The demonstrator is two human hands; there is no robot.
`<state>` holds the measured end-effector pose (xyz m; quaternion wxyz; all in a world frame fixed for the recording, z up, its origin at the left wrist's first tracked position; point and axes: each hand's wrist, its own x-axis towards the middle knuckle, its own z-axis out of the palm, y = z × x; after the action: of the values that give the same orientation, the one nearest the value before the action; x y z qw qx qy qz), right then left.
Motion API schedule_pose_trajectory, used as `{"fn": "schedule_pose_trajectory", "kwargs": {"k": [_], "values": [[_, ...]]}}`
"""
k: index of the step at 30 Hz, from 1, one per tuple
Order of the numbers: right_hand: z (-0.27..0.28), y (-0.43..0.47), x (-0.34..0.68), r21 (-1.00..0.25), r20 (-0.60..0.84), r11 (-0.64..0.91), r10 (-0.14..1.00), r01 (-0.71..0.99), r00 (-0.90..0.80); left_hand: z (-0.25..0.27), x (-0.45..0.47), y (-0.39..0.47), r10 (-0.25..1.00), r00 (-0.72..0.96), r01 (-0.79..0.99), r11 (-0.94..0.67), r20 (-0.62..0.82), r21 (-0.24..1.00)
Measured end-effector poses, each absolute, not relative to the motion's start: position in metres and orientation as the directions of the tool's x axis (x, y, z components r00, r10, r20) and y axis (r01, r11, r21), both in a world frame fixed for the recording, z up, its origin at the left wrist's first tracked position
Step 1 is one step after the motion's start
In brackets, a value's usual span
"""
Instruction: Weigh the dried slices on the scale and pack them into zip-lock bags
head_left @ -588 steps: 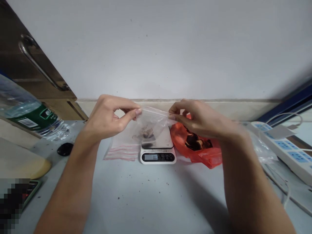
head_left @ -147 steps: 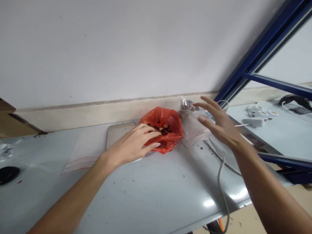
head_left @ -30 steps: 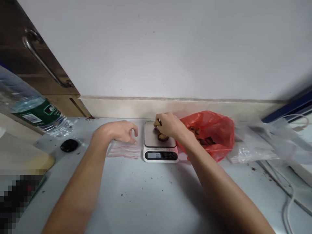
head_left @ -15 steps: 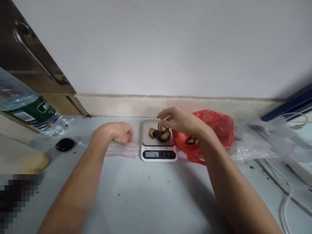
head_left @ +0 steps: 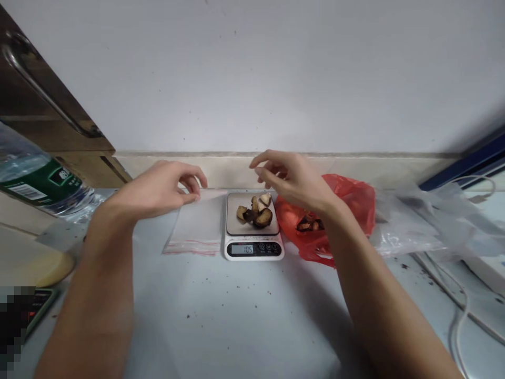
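Several brown and pale pieces that look like dried mushrooms [head_left: 263, 218] rest on a white digital kitchen scale [head_left: 232, 229]. Its display shows the digits 105; any decimal point is too small to make out. Above the far right corner of the scale hovers my right hand [head_left: 294, 179], fingers loosely bent and apart, holding nothing. A red plastic bag [head_left: 353, 200], with more dried pieces inside, lies open under my right wrist. To the left, my left hand [head_left: 158, 187] is over the far edge of flat clear zip bags [head_left: 197, 223], its thumb and fingers apart.
A water bottle [head_left: 43, 179] with a green label stands at the left, by a cabinet with a metal handle [head_left: 43, 97]. Clear plastic bags [head_left: 410, 221] and white cables [head_left: 445, 287] lie at the right. A wall [head_left: 252, 79] bounds the table behind.
My left hand has risen and moved left and away, off the zip bags. My right hand has lifted from the mushroom pieces. The display went from 0.0 to 105 digits.
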<state>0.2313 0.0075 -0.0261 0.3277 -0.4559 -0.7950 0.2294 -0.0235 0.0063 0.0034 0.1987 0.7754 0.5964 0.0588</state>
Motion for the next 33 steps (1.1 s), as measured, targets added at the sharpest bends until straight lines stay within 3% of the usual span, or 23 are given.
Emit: {"fn": "schedule_pose_trajectory", "kwargs": {"k": [3, 6, 9, 11, 16, 22, 25, 28, 30, 33], "values": [[-0.027, 0.000, 0.218, -0.679, 0.305, 0.566, 0.796, 0.467, -0.522, 0.007, -0.011, -0.002, 0.961, 0.275, 0.843, -0.241, 0.000, 0.482], [-0.033, -0.003, 0.204, -0.663, 0.226, 0.576, 0.764, 0.478, -0.605, 0.006, -0.001, -0.007, 0.951, 0.276, 0.776, -0.305, 0.136, 0.553], [-0.037, -0.001, 0.197, -0.630, 0.225, 0.504, 0.847, 0.591, -0.482, 0.006, 0.002, -0.011, 0.911, 0.278, 0.729, -0.407, 0.305, 0.550], [-0.038, 0.001, 0.195, -0.663, 0.285, 0.456, 0.887, 0.594, -0.363, 0.005, 0.002, -0.012, 0.881, 0.331, 0.705, -0.469, 0.337, 0.532], [-0.035, 0.002, 0.198, -0.773, 0.355, 0.465, 0.881, 0.431, -0.313, -0.007, 0.006, -0.008, 0.791, 0.604, 0.666, -0.568, 0.098, 0.483], [-0.030, 0.000, 0.206, -0.796, 0.295, 0.430, 0.890, 0.426, -0.346, -0.015, 0.008, -0.001, 0.826, 0.548, 0.695, -0.536, 0.130, 0.479], [-0.027, 0.000, 0.217, -0.701, 0.187, 0.299, 0.953, 0.648, -0.237, -0.017, -0.005, 0.006, 0.848, 0.514, 0.741, -0.516, 0.133, 0.429], [-0.026, -0.001, 0.226, -0.517, -0.047, 0.188, 0.968, 0.835, -0.247, -0.023, -0.015, 0.014, 0.862, 0.505, 0.781, -0.481, 0.051, 0.397], [-0.027, -0.002, 0.226, -0.442, -0.214, 0.203, 0.922, 0.874, -0.322, -0.028, -0.017, 0.017, 0.869, 0.494, 0.803, -0.443, -0.029, 0.399], [-0.030, -0.001, 0.221, -0.406, -0.297, 0.271, 0.864, 0.873, -0.406, -0.035, -0.014, 0.018, 0.867, 0.475, 0.833, -0.388, -0.149, 0.394]]}}
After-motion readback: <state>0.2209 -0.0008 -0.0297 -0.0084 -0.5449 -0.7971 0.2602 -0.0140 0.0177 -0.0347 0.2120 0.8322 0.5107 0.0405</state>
